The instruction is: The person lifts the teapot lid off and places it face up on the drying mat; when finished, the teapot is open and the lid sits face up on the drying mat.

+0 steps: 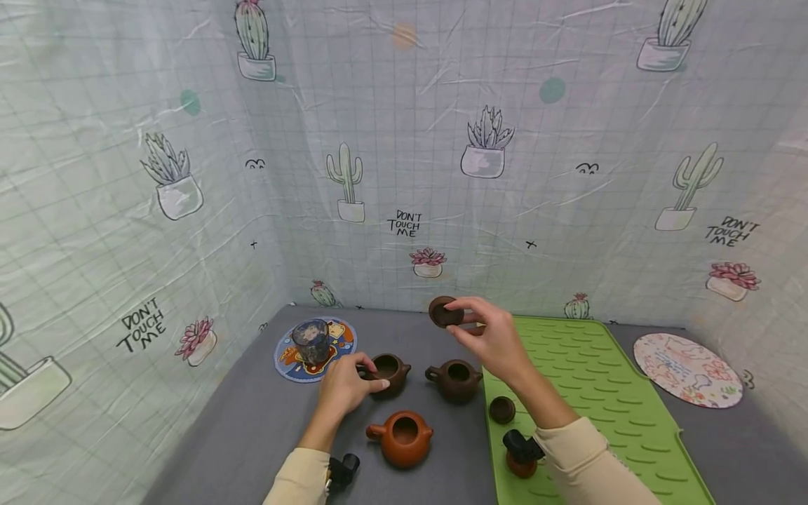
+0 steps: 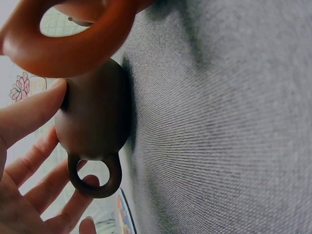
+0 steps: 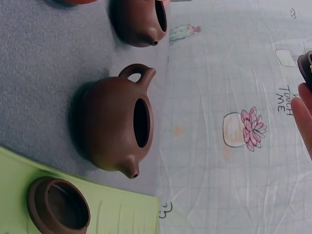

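Observation:
My left hand (image 1: 342,386) grips a dark brown teapot (image 1: 395,386) at the back left, its thumb and forefinger at the rim. In the left wrist view, the thumb meets the body of that teapot (image 2: 95,117), and its ring handle points towards the fingers. Raised over the table, my right hand (image 1: 489,337) pinches a small round brown teapot lid (image 1: 437,313), hollow side showing. Below it stands a second dark brown teapot (image 1: 456,394), uncovered. An orange-brown teapot (image 1: 406,454), also uncovered, is nearer, between the forearms.
On the green mat (image 1: 587,379) lie a dark brown lid (image 1: 502,410) and an orange-brown lid (image 1: 521,468), the latter partly covered by the right wrist camera. A glass (image 1: 311,341) stands on a blue round mat (image 1: 287,368). Far right lies a pale patterned mat (image 1: 688,372).

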